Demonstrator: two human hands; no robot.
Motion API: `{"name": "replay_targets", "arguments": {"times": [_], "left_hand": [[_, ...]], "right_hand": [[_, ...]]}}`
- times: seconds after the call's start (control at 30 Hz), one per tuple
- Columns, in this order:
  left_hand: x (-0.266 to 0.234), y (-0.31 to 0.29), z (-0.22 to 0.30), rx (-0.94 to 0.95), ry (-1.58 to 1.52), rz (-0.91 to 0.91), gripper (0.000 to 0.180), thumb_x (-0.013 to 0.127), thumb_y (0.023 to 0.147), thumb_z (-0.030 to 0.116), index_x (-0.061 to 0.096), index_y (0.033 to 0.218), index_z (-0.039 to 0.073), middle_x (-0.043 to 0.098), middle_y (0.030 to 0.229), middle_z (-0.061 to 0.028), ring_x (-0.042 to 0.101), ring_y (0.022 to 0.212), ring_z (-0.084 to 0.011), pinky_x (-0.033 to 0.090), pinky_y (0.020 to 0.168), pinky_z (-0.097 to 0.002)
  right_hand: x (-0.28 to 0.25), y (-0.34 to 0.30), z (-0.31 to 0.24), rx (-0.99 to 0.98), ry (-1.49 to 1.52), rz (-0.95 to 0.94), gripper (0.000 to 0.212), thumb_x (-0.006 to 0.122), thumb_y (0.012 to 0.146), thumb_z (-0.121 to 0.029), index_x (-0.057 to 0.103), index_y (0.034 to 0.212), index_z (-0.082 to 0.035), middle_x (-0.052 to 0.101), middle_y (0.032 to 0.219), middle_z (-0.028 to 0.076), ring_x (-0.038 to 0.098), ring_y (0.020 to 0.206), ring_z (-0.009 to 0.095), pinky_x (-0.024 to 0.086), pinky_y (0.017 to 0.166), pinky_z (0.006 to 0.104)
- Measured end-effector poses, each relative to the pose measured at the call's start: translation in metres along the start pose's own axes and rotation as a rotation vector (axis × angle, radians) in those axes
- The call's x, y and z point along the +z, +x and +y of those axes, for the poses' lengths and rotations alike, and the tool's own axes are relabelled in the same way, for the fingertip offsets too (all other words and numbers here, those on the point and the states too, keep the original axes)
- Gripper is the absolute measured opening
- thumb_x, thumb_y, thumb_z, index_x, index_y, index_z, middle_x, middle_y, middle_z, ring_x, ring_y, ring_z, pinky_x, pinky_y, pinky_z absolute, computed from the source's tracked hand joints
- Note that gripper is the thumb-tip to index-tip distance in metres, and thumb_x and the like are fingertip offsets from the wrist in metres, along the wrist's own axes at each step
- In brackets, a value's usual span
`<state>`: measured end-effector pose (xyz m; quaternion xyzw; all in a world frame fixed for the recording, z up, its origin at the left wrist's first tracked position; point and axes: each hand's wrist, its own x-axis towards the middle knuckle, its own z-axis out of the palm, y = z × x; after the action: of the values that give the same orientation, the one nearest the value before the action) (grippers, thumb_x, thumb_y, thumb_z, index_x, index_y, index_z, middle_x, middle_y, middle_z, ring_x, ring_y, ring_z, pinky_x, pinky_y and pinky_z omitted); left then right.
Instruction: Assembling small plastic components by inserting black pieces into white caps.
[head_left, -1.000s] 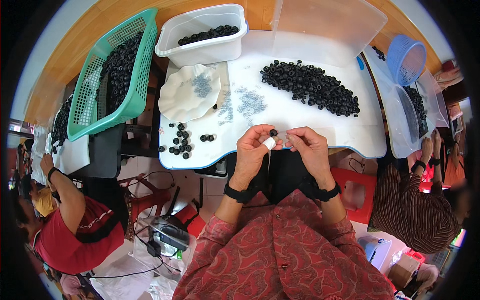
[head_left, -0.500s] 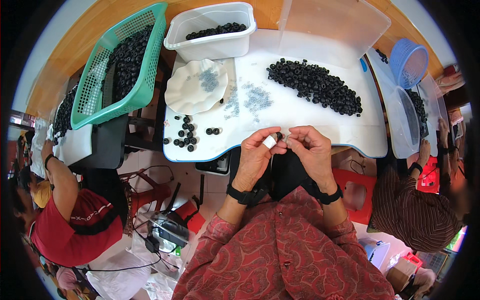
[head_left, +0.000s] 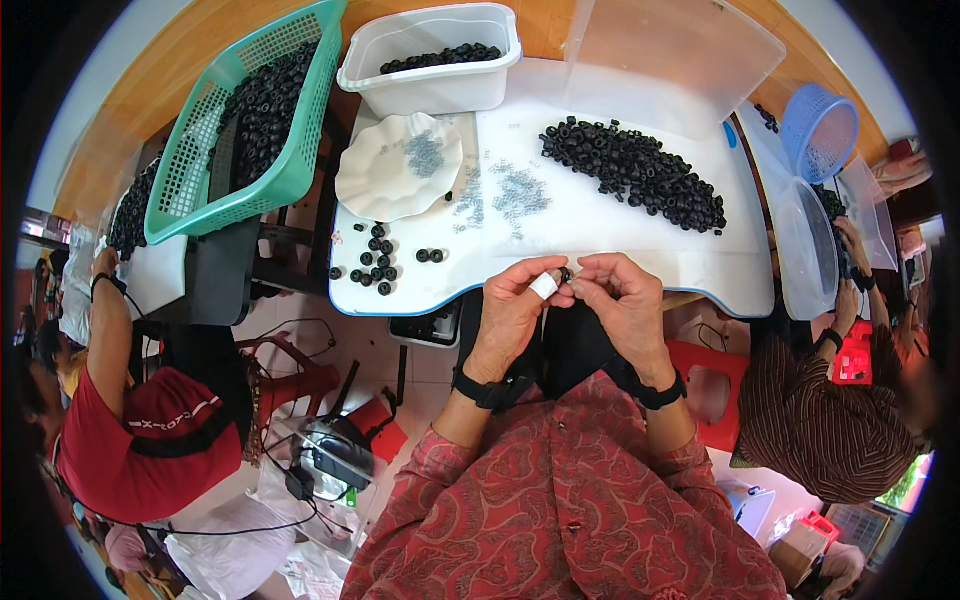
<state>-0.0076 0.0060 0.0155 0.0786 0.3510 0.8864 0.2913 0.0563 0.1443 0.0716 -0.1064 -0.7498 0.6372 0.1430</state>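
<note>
At the white table (head_left: 430,290), the left hand (head_left: 510,312) holds 1 black piece (head_left: 567,274).

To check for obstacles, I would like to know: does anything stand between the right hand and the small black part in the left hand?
Nothing visible does: the right hand is close beside the small black part, pinched by the left hand. Whether they touch is unclear.

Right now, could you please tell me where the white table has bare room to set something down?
The table is bare between the black pile and the near edge, right of the right hand. A smaller patch lies between the paired black pieces and the left hand. The left end is crowded with the plate and loose black pieces.
</note>
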Motion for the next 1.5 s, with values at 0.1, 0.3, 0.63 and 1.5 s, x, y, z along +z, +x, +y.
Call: {"name": "replay_targets", "arguments": {"times": [0.1,0.3,0.63,1.5], "left_hand": [[0.001,-0.001,0.001,0.008,0.034,0.004,0.022,0.057,0.092,0.000,0.063,0.112,-0.003,0.066,0.099,-0.0107,0.066,0.080,-0.0174,0.057,0.073,-0.0282],[-0.002,-0.002,0.002,0.026,0.179,-0.014,0.023,0.056,0.092,0.000,0.063,0.113,-0.003,0.067,0.100,-0.0105,0.065,0.081,-0.0164,0.057,0.074,-0.0292],[-0.011,-0.004,0.007,-0.052,0.257,-0.100,0.020,0.053,0.094,0.002,0.064,0.111,-0.001,0.067,0.095,-0.0079,0.064,0.078,-0.0137,0.055,0.070,-0.0260],[-0.013,-0.006,0.004,-0.146,-0.145,0.043,0.022,0.057,0.092,0.002,0.061,0.113,-0.004,0.066,0.092,-0.0098,0.066,0.077,-0.0160,0.058,0.069,-0.0274]], "right_hand": [[-0.001,0.000,0.002,-0.028,-0.062,-0.005,0.017,0.065,0.084,0.005,0.062,0.101,0.004,0.069,0.087,0.009,0.069,0.080,0.015,0.055,0.071,0.0251],[-0.001,0.001,-0.004,-0.068,-0.161,-0.036,0.020,0.066,0.082,0.005,0.062,0.101,0.003,0.069,0.083,0.009,0.069,0.078,0.014,0.056,0.069,0.0254],[-0.003,0.008,-0.001,0.038,-0.142,-0.153,0.023,0.069,0.080,0.002,0.061,0.101,0.004,0.068,0.077,0.007,0.065,0.072,0.011,0.053,0.065,0.0243],[0.017,-0.001,-0.005,-0.421,-0.513,-0.058,0.012,0.060,0.084,0.008,0.062,0.092,-0.001,0.056,0.090,0.011,0.064,0.071,0.026,0.052,0.061,0.0328]]}}
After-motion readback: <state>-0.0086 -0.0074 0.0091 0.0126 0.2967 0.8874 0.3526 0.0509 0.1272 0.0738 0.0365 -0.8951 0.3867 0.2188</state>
